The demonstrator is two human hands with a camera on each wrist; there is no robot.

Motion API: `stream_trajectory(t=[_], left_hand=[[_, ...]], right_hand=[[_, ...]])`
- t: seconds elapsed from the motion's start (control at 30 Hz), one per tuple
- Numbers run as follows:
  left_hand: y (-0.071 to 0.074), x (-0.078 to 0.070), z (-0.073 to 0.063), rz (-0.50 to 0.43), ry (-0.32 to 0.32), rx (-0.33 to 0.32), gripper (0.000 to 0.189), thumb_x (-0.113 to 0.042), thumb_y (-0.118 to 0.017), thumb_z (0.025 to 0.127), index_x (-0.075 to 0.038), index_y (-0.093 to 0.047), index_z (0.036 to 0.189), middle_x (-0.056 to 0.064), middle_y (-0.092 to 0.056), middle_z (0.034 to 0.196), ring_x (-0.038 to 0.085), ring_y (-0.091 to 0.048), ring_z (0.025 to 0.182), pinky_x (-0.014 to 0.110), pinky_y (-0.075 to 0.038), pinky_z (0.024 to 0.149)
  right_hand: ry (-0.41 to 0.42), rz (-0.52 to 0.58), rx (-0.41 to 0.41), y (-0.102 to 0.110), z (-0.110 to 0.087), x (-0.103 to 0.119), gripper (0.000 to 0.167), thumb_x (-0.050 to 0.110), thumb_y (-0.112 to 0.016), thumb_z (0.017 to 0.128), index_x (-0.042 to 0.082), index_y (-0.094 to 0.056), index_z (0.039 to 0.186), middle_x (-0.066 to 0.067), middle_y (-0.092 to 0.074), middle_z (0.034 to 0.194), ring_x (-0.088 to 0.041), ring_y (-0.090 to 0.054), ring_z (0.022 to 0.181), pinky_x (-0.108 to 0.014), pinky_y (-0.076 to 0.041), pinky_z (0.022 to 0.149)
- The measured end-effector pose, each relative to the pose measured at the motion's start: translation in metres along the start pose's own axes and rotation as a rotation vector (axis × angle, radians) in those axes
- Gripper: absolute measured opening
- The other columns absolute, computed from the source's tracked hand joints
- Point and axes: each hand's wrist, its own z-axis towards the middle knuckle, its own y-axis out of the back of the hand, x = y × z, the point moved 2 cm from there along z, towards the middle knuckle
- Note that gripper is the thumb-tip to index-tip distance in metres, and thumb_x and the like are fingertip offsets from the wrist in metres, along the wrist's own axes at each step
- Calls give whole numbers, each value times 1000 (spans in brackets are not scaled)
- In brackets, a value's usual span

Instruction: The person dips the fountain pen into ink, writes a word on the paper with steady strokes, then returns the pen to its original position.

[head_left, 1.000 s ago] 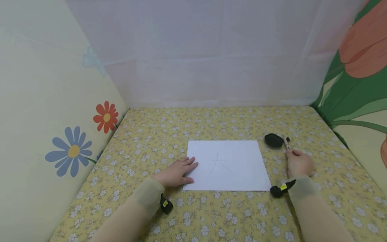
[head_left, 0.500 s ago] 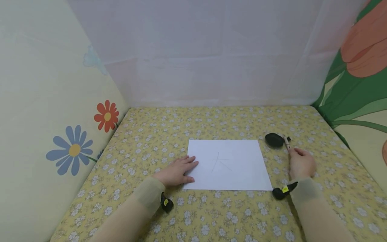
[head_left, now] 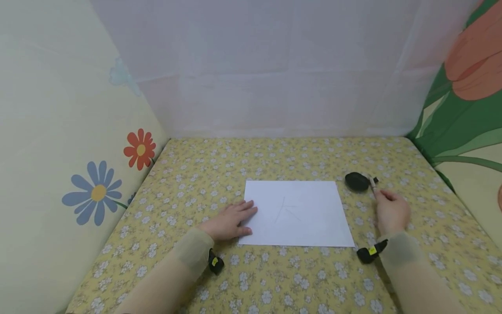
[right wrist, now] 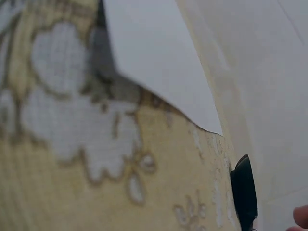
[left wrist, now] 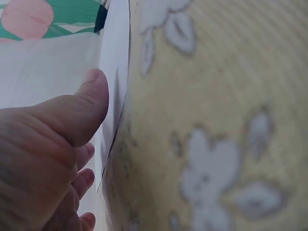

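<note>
left hand (head_left: 229,222) is laid flat on the flowered bench (head_left: 196,183), fingers straight and spread, fingertips pressed on the left edge of the white sheet of paper (head_left: 310,226); nothing is gripped. in the left wrist view the thumb (left wrist: 82,110) is seen against the sheet's edge. the sheet is placed mid-bench with its long axis running left to right, and faint pencil strokes (head_left: 285,210) are marked near its middle; they look like a simple character but cannot be read for sure. no brand or label is legible anywhere. just past the sheet's far right corner a black rounded object (head_left: 357,181) is set, with a pen (head_left: 372,185) just beside it on the right, long axis pointed away from the person. right hand (head_left: 392,211) is held just nearer than the pen's near end, fingers loosely curled toward it; whether the pen is touched or pinched cannot be told. the pen lies ahead of the right hand, well apart from the left, so the right hand is the nearer.
</note>
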Motion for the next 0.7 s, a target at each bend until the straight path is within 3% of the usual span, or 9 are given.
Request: stream_trajectory(t=[0.13,0.3,0.43,0.6,0.7], left_hand=[[2,0,-3,6,-11,-7,71,-42,-57,95,-12,-28,152,10,-16,159,30,-14,146,51,-12,117],[4,0,-4,53,-25,-32,70,-41,-56,96,-10,-28,152,11,-18,159,32,-15,145,52,-15,116],[6,-1,-5,61,-18,-34,70,-40,-55,97,-11,-25,153,9,-16,160,32,-13,146,53,-14,116],[9,-4,-9,63,-31,-36,70,-40,-56,97,-11,-25,153,9,-15,160,32,-13,146,54,-13,116],[10,-4,-12,71,-33,-39,71,-40,-57,96,-12,-25,153,10,-15,160,32,-13,146,54,-13,116]], right_hand=[[48,0,45,-1,-5,3,60,56,-52,92,19,-54,139,-6,-46,145,-26,-42,128,-44,-42,96],[178,-86,88,2,-10,9,57,53,-48,95,15,-55,138,-9,-54,131,-22,-52,107,-36,-46,78],[388,-217,108,8,-17,15,55,49,-47,97,9,-58,134,-12,-57,120,-22,-52,91,-35,-46,63],[679,-297,163,15,-32,17,45,33,-51,100,-4,-62,124,-21,-56,115,-35,-48,101,-48,-44,76],[764,-339,198,20,-37,15,44,30,-50,101,-5,-61,124,-24,-54,116,-41,-44,108,-56,-42,80]])
